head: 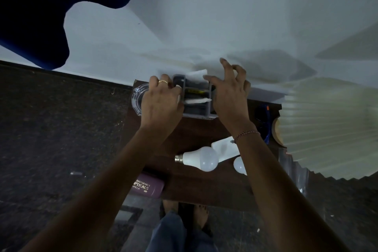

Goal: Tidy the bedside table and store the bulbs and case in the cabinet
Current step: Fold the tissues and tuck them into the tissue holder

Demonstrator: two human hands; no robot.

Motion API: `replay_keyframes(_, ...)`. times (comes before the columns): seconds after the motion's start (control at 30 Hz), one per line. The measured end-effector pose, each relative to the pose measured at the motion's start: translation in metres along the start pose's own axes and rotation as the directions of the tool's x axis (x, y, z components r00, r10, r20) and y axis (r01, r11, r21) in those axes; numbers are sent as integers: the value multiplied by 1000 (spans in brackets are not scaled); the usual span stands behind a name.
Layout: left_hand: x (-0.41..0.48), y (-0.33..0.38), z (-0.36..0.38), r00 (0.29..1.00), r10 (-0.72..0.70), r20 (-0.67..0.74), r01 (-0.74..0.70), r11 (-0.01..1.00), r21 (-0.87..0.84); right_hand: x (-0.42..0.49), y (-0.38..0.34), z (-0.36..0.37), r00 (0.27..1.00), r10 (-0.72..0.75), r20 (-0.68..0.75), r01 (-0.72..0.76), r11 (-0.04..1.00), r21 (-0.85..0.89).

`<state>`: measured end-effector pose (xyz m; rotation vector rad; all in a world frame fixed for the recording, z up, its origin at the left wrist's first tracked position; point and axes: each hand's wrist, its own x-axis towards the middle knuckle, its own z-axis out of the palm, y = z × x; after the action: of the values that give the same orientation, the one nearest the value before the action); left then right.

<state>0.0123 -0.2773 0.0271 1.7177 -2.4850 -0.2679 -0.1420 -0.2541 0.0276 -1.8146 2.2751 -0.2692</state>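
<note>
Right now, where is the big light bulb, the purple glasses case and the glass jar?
Big light bulb (pixel 204 158), head view, on its white round dome.
Purple glasses case (pixel 148 188), head view, on the printed side near the table's front edge.
Glass jar (pixel 137 99), head view, on its clear rim left of the left hand.

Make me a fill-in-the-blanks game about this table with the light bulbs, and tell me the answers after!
1. Both hands, left hand and right hand, are at the grey ____ with compartments.
2. The number of white bulbs, big bulb and small bulb, lying on the table is ____.
3. The purple case has the word ____ printed on it.

Answers: organizer tray; two; OPTICALS
</note>
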Motion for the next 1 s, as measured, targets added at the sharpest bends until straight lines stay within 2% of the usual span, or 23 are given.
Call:
replay_keyframes(0.23, -4, -8, 1, 996, -85, -8, 84, 996, -43, -6, 4, -5, 997, 61, -41, -58, 996, 74)
replay_keyframes(0.47, -10, -10, 2, 989, -149, -6, 149, 987, -58, -36, 20, -6, 951, 258, -169, -219, 951, 219)
replay_keyframes(0.6, -18, -10, 2, 987, -157, -45, 153, 985, -78, -54, 26, 2, 949, 269, -163, -226, 944, 242)
replay_keyframes(0.77, -32, -8, 5, 985, -162, -59, 154, 980, -123, -73, 36, 0, 925, 299, -233, -218, 922, 319)
replay_keyframes(0.93, -46, 3, 7, 984, -142, -110, 123, 979, -164, -92, 49, 0, 935, 302, -185, -227, 912, 341)
replay_keyframes(1.0, -51, 10, 8, 986, -104, -133, 79, 980, -185, -96, 53, -2, 952, 262, -157, -196, 918, 345)
